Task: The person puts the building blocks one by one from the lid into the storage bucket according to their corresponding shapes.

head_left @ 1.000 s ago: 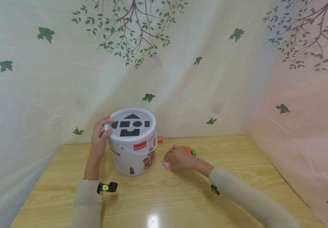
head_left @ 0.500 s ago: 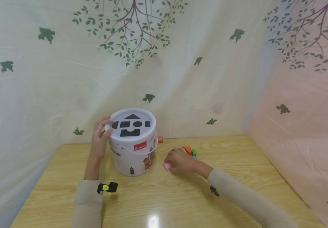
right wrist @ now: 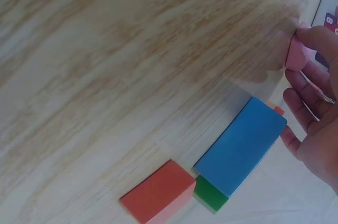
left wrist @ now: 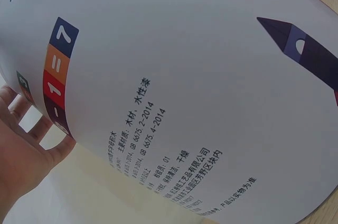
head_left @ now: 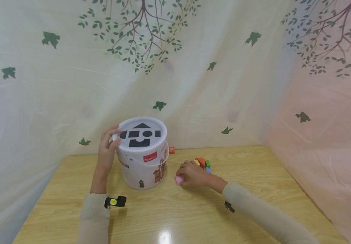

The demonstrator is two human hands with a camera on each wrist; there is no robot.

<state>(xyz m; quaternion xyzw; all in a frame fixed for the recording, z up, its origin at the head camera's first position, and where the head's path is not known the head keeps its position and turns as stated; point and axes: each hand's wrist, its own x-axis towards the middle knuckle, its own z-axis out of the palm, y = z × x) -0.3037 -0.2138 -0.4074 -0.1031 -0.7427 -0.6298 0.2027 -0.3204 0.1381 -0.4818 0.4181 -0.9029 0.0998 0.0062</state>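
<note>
A wooden table point(head_left: 175, 217) fills the near ground, with beige sleeves reaching in from the near edge and a small black and yellow device point(head_left: 115, 201) seen at the left wrist. Toward the middle, a pink block point(head_left: 179, 180) is pinched in the curled fingers of the right hand point(head_left: 191, 174), low over the tabletop and just right of the bucket; only a rounded pale pink corner shows beyond the fingertips. Just behind that hand a blue block point(right wrist: 242, 145), an orange block point(right wrist: 158, 197) and a green block point(right wrist: 210, 194) lie close together. A white lidded bucket point(head_left: 142, 154) stands left of centre, black shape cut-outs in its lid, printed pictures and text on its wall. The left hand point(head_left: 107, 149) is laid against its left side near the rim, fingers curved round it. At the far side hangs a pale curtain point(head_left: 175, 67) printed with branches and green leaves.
</note>
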